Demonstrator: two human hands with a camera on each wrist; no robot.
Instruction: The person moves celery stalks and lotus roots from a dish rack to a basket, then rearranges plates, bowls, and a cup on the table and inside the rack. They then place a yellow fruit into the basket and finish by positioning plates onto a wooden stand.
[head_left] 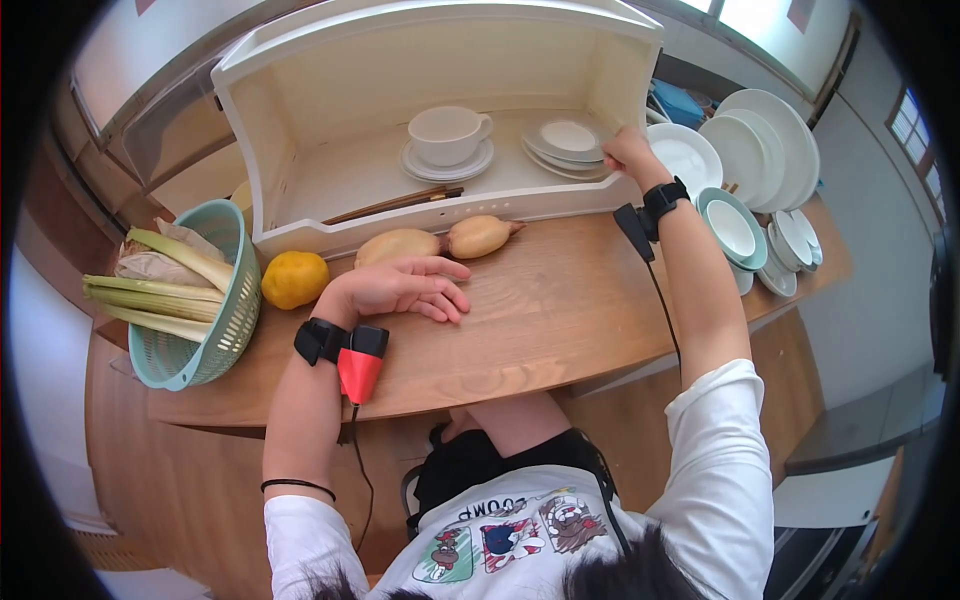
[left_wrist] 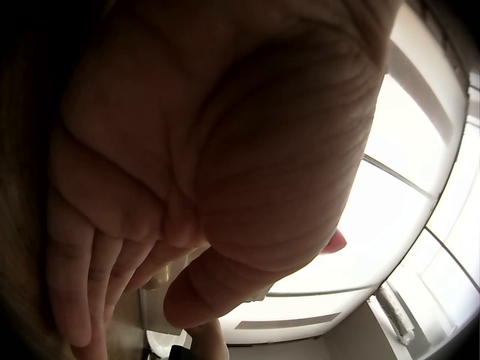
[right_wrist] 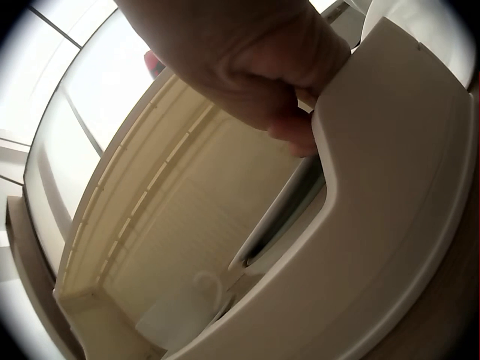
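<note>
My right hand (head_left: 630, 155) grips the front edge of the right side wall of a white open-fronted dish cabinet (head_left: 440, 218). In the right wrist view, the thumb (right_wrist: 296, 135) bends over the inside of that edge. Just beside it, inside, lies a stack of small plates (head_left: 566, 137). A white cup (head_left: 445, 137) stands on saucers (head_left: 430, 172), with chopsticks (head_left: 390, 205) in front. My left hand (head_left: 400, 290) holds nothing; its loosely bent fingers are over the wooden table, in front of two lotus root pieces (head_left: 398, 245) (head_left: 480, 237).
A yellow lumpy fruit (head_left: 295, 280) sits left of the lotus roots. At the table's left edge, a green basket (head_left: 240, 300) holds long pale-green stalks (head_left: 165, 290). White plates (head_left: 735, 160) and bowls (head_left: 730, 228) crowd the right end, close to my right forearm.
</note>
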